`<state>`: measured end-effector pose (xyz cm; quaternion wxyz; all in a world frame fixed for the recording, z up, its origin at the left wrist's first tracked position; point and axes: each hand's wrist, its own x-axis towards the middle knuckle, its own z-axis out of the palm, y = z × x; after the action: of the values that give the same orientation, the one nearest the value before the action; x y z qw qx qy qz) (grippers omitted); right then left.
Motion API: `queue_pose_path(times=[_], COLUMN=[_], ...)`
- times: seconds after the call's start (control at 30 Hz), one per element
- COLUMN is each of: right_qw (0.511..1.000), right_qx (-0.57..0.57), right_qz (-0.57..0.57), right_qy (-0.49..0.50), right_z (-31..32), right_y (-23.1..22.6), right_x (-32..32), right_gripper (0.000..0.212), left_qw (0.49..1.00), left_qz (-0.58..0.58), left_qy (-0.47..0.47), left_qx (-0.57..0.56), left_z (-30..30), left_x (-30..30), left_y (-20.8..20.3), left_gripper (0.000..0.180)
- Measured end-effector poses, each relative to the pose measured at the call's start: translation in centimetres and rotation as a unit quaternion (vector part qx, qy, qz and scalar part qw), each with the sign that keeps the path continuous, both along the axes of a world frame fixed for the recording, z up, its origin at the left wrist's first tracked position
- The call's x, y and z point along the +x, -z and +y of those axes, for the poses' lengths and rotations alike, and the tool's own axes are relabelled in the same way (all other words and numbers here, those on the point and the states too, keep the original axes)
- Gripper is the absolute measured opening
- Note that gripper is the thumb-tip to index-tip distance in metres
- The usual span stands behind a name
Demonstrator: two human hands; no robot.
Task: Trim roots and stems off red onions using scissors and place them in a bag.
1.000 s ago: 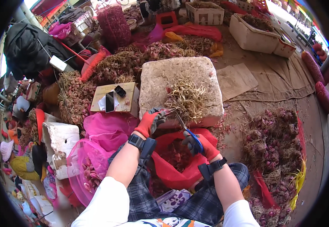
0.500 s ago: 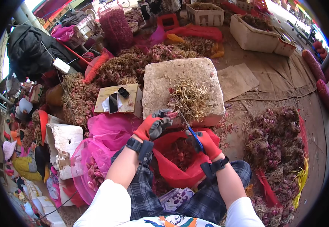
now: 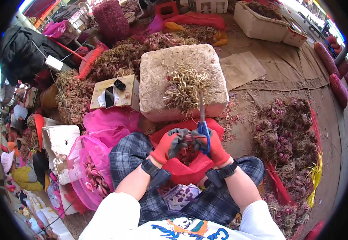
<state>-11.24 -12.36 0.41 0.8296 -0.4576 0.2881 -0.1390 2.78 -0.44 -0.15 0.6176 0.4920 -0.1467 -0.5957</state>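
Observation:
My left hand [image 3: 170,146], in a red glove with grey fingers, closes around small reddish shallots [image 3: 188,139], partly hidden by the fingers. My right hand [image 3: 216,149], gloved alike, grips scissors [image 3: 204,136] with blue handles; their blades point up and away. The fingertips of both hands meet at the shallots, above an open red mesh bag [image 3: 174,170] between my knees. Just beyond stands a worn white foam block [image 3: 154,72], with a pile of dry cut stalks [image 3: 188,86] on top.
To the left lies a pink mesh bag [image 3: 112,122] with shallots inside. A box [image 3: 128,94] beyond it carries a phone [image 3: 109,97]. Bunched shallots [image 3: 286,144] cover the ground at right; more heaps [image 3: 118,60] lie behind the box. White foam crates [image 3: 258,24] stand far back.
Both hands have drawn back from the stalk pile to over the red bag and come together. The scissors have swung from slanting left to pointing nearly straight ahead. The view has shifted slightly.

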Motion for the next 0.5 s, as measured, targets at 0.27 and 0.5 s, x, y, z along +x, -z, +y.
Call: queue_pose_path(times=[0.27, 0.5], right_qw=[0.994, 0.945], right_qx=[-0.101, -0.325], right_qz=[-0.019, -0.018], right_qy=[0.028, 0.038], right_z=[-0.4, 0.4], right_y=[-1.3, -0.6], right_x=[0.5, 1.3], right_gripper=[0.016, 0.021], left_qw=[0.973, 0.989], left_qz=[-0.205, 0.136], left_qy=[-0.103, 0.011], left_qx=[0.037, -0.059], left_z=[-1.1, -1.0], left_x=[0.3, -0.1], left_y=[1.5, -1.0], left_gripper=[0.024, 0.034])
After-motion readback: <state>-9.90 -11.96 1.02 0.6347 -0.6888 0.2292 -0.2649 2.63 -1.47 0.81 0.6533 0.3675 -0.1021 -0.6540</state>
